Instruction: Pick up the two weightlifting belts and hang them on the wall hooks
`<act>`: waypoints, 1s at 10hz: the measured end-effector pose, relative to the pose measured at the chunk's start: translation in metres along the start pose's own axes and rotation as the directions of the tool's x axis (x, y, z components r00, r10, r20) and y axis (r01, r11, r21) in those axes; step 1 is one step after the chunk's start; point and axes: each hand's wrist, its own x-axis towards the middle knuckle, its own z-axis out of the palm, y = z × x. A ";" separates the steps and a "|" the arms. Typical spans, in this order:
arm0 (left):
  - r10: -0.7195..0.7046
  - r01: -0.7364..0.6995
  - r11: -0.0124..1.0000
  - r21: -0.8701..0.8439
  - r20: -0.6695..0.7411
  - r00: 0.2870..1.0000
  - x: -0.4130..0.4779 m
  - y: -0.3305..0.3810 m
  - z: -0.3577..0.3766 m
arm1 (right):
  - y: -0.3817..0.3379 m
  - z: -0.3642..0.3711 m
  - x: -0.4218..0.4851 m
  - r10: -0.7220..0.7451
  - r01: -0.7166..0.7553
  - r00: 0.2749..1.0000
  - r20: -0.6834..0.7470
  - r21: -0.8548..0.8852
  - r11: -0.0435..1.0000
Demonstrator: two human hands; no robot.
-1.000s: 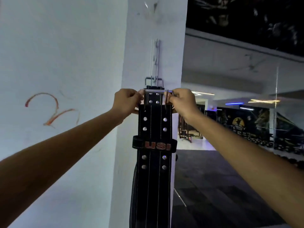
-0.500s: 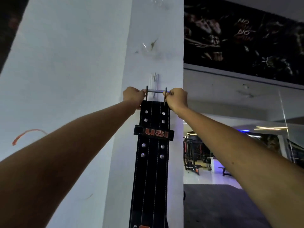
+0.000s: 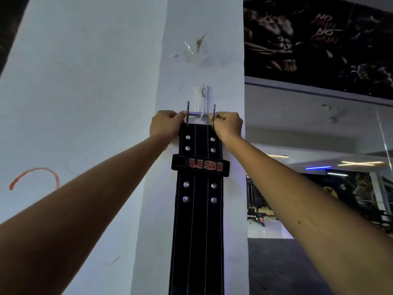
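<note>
Hanging flat against the pillar (image 3: pixel 202 60), the belt (image 3: pixel 200 220) is held at the hook (image 3: pixel 203 96); its buckle (image 3: pixel 201 113) is pinched by left hand (image 3: pixel 164 125) and right hand (image 3: pixel 227 126).

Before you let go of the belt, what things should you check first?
1. Both hands hold the buckle: the left hand and the right hand grip the ends of the buckle bar. Ok.
2. Bar is at the white wall hook: it crosses the hook's lower end. Ok.
3. Bar actually sits inside the hook: cannot tell, the hook tip is too small to read.
4. Belt hangs straight down the pillar: ok.
5. Buckle prongs are clear of the hook: both point up, one on each side of it. Ok.
6. Second belt is hung: cannot tell, none is in view.
</note>
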 end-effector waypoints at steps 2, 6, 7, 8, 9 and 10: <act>0.060 -0.064 0.983 0.173 0.028 0.998 -0.027 -0.006 0.000 | -0.001 -0.012 -0.028 -0.091 0.091 0.996 -0.002 -0.063 0.994; 0.422 -0.456 0.883 0.111 0.240 0.874 -0.186 -0.061 -0.027 | 0.062 -0.054 -0.200 -0.145 0.116 0.962 0.231 0.137 0.984; 0.324 -0.427 0.843 0.326 0.327 0.888 -0.216 -0.078 -0.031 | 0.079 -0.048 -0.231 -0.124 0.115 0.942 0.313 0.047 0.992; 0.221 -0.428 0.764 0.483 0.427 0.877 -0.237 -0.075 -0.040 | 0.085 -0.049 -0.248 -0.097 0.104 0.938 0.333 -0.002 0.995; 0.124 -0.387 0.741 0.548 0.455 0.882 -0.260 -0.070 -0.052 | 0.091 -0.052 -0.262 -0.165 0.178 0.933 0.321 -0.014 0.984; 0.043 -0.341 0.712 0.614 0.447 0.894 -0.282 -0.059 -0.067 | 0.078 -0.069 -0.283 -0.139 0.181 0.935 0.327 -0.103 0.978</act>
